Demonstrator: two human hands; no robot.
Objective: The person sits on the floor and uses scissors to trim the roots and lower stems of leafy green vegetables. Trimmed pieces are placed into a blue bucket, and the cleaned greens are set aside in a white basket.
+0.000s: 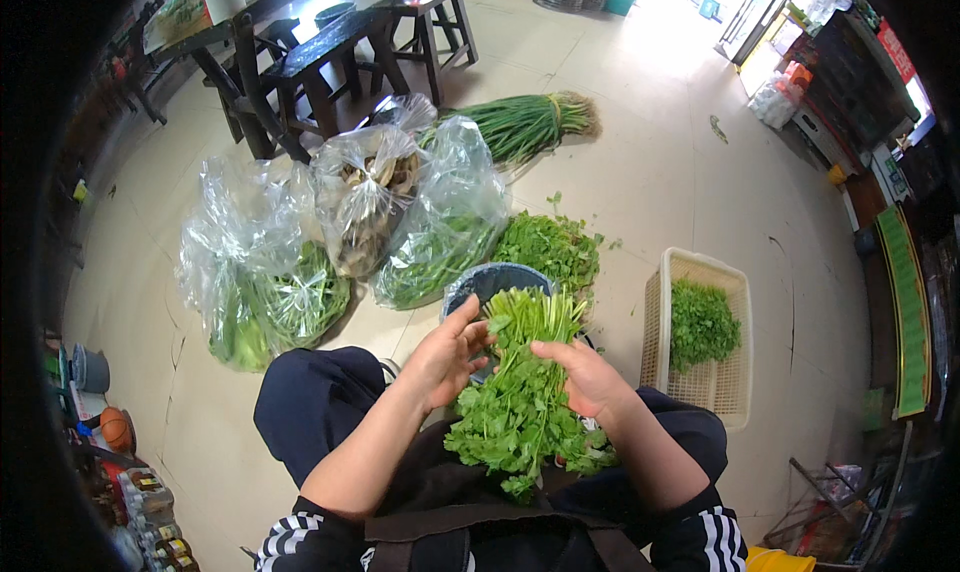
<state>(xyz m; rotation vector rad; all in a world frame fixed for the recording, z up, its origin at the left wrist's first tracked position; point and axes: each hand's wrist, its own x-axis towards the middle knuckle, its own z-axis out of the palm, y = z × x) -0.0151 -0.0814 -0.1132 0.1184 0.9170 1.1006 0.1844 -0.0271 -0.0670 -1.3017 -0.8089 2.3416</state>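
A thick bunch of cilantro [517,414] is held over my lap, its cut stems upward and its leaves hanging down. My right hand [589,380] grips it from the right, thumb across the stems. My left hand [450,354] is at the left side of the stems with its fingers apart; whether the fingertips touch them is hard to tell. Just behind the stems stands a grey bucket [455,290], partly hidden by the bunch. More cilantro [555,249] lies in a heap on the floor beyond the bucket. To the right, a cream plastic basket [655,332] holds another pile of cilantro [701,324].
Clear plastic bags of green vegetables [307,294], brown mushroom-like pieces [364,219] and long green vegetables [442,257] sit at the left. A tied bundle of green onions [517,125] lies behind them. Dark wooden benches [330,46] stand at the back left. Bottle packs [154,519] and a basketball [116,429] are lower left.
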